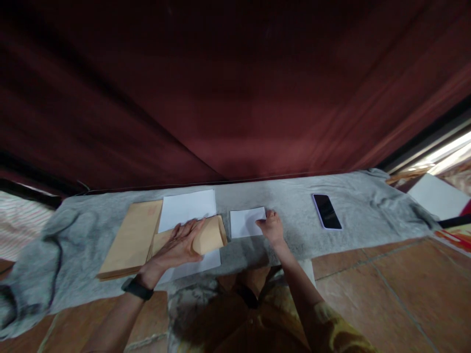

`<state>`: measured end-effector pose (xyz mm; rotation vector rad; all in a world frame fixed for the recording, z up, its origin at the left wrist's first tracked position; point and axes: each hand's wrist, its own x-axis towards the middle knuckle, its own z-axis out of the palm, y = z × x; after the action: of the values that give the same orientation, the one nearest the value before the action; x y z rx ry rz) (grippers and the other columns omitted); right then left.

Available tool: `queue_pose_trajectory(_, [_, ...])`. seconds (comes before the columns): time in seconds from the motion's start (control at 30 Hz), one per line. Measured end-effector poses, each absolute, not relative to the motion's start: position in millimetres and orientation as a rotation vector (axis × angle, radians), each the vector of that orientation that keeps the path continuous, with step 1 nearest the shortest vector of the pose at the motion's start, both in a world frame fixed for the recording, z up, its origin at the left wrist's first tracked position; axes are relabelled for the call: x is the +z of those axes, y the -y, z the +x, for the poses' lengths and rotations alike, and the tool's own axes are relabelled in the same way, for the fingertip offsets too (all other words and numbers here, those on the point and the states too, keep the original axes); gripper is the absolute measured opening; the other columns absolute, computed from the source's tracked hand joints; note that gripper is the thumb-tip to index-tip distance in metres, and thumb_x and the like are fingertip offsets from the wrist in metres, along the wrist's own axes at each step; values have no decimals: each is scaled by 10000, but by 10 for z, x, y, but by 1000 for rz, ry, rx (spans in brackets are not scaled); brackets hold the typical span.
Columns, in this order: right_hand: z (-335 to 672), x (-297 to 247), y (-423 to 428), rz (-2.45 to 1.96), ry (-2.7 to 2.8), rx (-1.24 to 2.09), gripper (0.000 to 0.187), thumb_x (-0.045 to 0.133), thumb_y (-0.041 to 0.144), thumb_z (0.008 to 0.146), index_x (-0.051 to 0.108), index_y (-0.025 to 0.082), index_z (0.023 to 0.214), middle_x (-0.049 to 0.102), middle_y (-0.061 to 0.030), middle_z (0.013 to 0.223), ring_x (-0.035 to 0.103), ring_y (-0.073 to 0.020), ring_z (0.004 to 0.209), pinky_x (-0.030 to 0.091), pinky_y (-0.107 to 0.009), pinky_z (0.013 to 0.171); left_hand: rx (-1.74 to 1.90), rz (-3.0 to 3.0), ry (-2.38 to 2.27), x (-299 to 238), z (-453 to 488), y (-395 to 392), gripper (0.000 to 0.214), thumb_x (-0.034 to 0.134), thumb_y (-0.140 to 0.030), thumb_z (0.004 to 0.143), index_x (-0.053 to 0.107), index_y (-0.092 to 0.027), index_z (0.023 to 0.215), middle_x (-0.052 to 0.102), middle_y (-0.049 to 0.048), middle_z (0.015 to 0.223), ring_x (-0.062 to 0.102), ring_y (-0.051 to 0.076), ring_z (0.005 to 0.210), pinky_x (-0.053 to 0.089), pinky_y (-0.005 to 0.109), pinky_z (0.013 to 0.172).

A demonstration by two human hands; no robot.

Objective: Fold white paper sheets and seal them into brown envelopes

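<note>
My left hand [179,243] lies flat with fingers stretched out on a brown envelope [209,234] that rests on a white sheet [187,208]. A black band sits on that wrist. My right hand [271,226] pinches the right edge of a small folded white paper [245,221] lying on the grey cloth [287,196]. A stack of brown envelopes [132,238] lies to the left of my left hand.
A black phone [327,211] lies face up on the grey cloth to the right. A dark red curtain [221,98] hangs behind. A white sheet [437,195] sits at the far right. Tiled floor [386,284] shows in front.
</note>
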<state>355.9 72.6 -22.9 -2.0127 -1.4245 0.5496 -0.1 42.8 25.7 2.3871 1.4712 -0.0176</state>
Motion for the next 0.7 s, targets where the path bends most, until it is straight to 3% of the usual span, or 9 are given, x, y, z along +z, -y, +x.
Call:
queue_pose_trajectory(0.13, [3663, -237, -707, -1762, 1291, 818, 72, 638, 272, 758, 606, 227, 804, 678, -62, 883, 628, -244, 932, 495, -350, 858, -6, 2382, -1487, 247, 11, -416, 1198, 752, -445, 681, 27, -294, 1623, 297, 144, 1639, 278, 359, 1514, 150, 582, 1229])
queue_pose_trajectory(0.4, [3635, -190, -539, -1495, 1091, 1070, 253, 586, 439, 801, 611, 214, 914, 703, -24, 782, 609, -181, 654, 491, -282, 586, -15, 2348, -1510, 274, 40, -409, 1228, 779, -423, 655, 38, -272, 1622, 304, 153, 1625, 254, 353, 1521, 135, 557, 1239])
queue_pose_trajectory(0.7, [3382, -77, -402, -1368, 1160, 1123, 279, 593, 449, 823, 694, 205, 912, 739, -52, 861, 644, -214, 763, 506, -315, 704, -15, 2290, -1479, 376, 113, -408, 1262, 793, -436, 654, 6, -250, 1622, 308, 155, 1625, 243, 344, 1522, 148, 532, 1242])
